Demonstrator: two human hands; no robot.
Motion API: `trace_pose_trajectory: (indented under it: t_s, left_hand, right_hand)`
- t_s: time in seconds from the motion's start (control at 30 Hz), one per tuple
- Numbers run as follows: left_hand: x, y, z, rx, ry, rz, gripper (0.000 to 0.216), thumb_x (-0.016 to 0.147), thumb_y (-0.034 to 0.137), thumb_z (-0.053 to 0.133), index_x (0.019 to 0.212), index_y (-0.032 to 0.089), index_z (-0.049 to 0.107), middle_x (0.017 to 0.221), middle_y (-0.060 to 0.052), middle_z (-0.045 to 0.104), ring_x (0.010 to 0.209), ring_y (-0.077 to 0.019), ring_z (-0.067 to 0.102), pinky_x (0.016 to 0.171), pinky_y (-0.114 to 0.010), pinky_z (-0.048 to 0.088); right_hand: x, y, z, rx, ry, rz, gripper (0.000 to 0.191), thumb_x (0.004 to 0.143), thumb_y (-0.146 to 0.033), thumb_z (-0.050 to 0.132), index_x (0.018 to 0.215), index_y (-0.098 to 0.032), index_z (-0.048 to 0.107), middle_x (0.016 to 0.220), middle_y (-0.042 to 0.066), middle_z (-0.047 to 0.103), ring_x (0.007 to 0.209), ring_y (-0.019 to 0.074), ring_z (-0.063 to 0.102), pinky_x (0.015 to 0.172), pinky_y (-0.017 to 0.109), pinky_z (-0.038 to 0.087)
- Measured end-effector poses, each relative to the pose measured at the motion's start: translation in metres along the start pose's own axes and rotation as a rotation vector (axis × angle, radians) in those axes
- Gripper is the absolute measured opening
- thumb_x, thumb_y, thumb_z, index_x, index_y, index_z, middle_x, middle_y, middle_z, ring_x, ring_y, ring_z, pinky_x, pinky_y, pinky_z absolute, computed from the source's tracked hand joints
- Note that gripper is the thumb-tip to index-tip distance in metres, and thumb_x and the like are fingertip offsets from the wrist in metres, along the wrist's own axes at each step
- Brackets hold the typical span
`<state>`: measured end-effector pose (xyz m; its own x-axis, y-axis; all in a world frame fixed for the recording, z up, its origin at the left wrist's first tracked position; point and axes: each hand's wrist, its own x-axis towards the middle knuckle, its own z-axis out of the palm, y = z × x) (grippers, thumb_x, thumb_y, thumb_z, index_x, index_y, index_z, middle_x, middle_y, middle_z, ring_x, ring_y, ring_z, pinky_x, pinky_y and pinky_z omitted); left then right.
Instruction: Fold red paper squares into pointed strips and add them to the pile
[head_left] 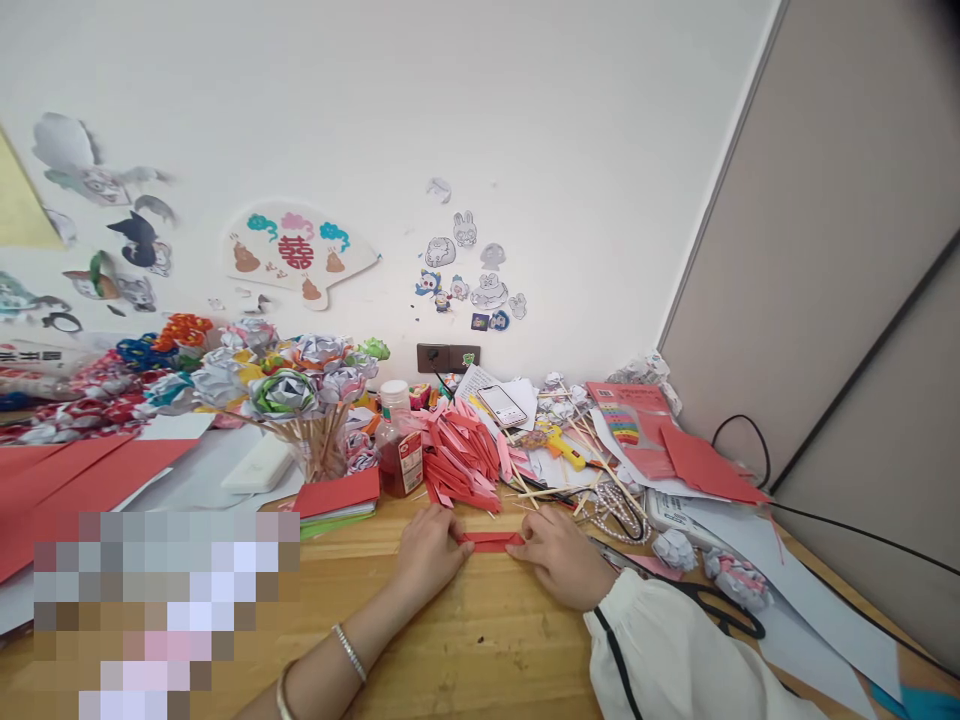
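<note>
A narrow folded strip of red paper (493,542) lies on the wooden table between my hands. My left hand (431,548) pinches its left end, with thumb and fingers closed on it. At the right end, my right hand (559,553) grips the same strip in the same way. Just beyond it rises a heap of folded red and pink paper pieces (461,455). To the left of that heap stand a clear bottle with a white cap (394,435) and a stack of coloured paper (339,497) with red on top.
Paper flowers on sticks (289,395) stand at the back left, near red sheets (90,490). On the right are black-handled scissors (724,610), a yellow glue gun (564,447), a phone (501,406), a bead string (619,512) and crumpled paper balls (673,550).
</note>
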<state>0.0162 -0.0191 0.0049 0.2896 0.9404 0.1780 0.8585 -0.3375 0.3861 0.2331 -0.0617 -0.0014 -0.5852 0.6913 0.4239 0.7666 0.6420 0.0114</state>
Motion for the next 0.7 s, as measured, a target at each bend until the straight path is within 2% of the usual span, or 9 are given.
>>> trace_pose_trajectory:
  t_s: [0.17, 0.27, 0.33, 0.4, 0.47, 0.53, 0.7]
  left_hand:
    - [-0.002, -0.002, 0.002, -0.019, 0.015, 0.031, 0.010, 0.072, 0.023, 0.063, 0.079, 0.018, 0.060, 0.087, -0.005, 0.061, 0.085, -0.0228, 0.053, 0.073, -0.031, 0.038]
    - [-0.004, -0.003, 0.007, -0.049, 0.025, 0.140, 0.022, 0.074, 0.016, 0.060, 0.096, 0.019, 0.062, 0.097, -0.006, 0.061, 0.093, -0.0232, 0.052, 0.079, -0.032, 0.039]
    - [-0.005, -0.003, 0.010, -0.055, 0.019, 0.223, 0.027, 0.077, 0.012, 0.057, 0.102, 0.021, 0.062, 0.101, -0.007, 0.059, 0.097, -0.0231, 0.051, 0.082, -0.033, 0.039]
    - [-0.005, -0.003, 0.012, -0.049, 0.017, 0.277, 0.025, 0.079, 0.011, 0.053, 0.100, 0.021, 0.064, 0.101, -0.007, 0.059, 0.097, -0.0230, 0.051, 0.083, -0.033, 0.039]
    - [-0.004, -0.002, 0.013, -0.049, 0.025, 0.293, 0.022, 0.079, 0.010, 0.052, 0.094, 0.019, 0.064, 0.099, -0.008, 0.060, 0.095, -0.0229, 0.051, 0.083, -0.033, 0.039]
    - [-0.004, -0.002, 0.013, -0.063, 0.027, 0.280, 0.020, 0.077, 0.008, 0.052, 0.090, 0.018, 0.063, 0.097, -0.008, 0.060, 0.093, -0.0229, 0.052, 0.081, -0.033, 0.040]
    - [-0.004, 0.000, 0.012, -0.183, -0.001, 0.229, 0.014, 0.071, 0.007, 0.053, 0.080, 0.018, 0.059, 0.084, -0.005, 0.062, 0.082, -0.0209, 0.054, 0.072, -0.029, 0.040]
  right_hand:
    - [-0.010, 0.007, -0.004, 0.096, 0.007, 0.054, 0.023, 0.082, -0.013, 0.051, 0.090, -0.024, 0.069, 0.083, 0.005, 0.056, 0.080, 0.0189, 0.047, 0.069, 0.032, 0.035]
    - [-0.007, 0.006, -0.004, 0.215, 0.046, 0.097, 0.021, 0.081, -0.013, 0.051, 0.092, -0.022, 0.067, 0.087, 0.005, 0.058, 0.084, 0.0194, 0.049, 0.073, 0.033, 0.038]
    - [0.001, 0.002, 0.000, 0.302, 0.094, 0.190, 0.019, 0.083, -0.016, 0.052, 0.097, -0.021, 0.064, 0.094, 0.006, 0.059, 0.090, 0.0202, 0.050, 0.079, 0.034, 0.040]
    - [0.012, -0.002, 0.007, 0.349, 0.121, 0.303, 0.018, 0.083, -0.021, 0.056, 0.100, -0.020, 0.062, 0.098, 0.007, 0.059, 0.096, 0.0215, 0.050, 0.083, 0.035, 0.040]
    - [0.021, -0.007, 0.017, 0.345, 0.107, 0.377, 0.011, 0.080, -0.021, 0.061, 0.091, -0.020, 0.062, 0.093, 0.006, 0.059, 0.093, 0.0221, 0.051, 0.081, 0.034, 0.041]
    - [0.027, -0.011, 0.025, 0.331, 0.104, 0.395, 0.006, 0.078, -0.018, 0.063, 0.083, -0.019, 0.061, 0.089, 0.005, 0.058, 0.090, 0.0216, 0.051, 0.079, 0.033, 0.041]
    - [0.031, -0.014, 0.031, 0.382, 0.120, 0.377, 0.010, 0.076, -0.010, 0.060, 0.074, -0.018, 0.055, 0.081, 0.002, 0.057, 0.081, 0.0186, 0.051, 0.071, 0.029, 0.040]
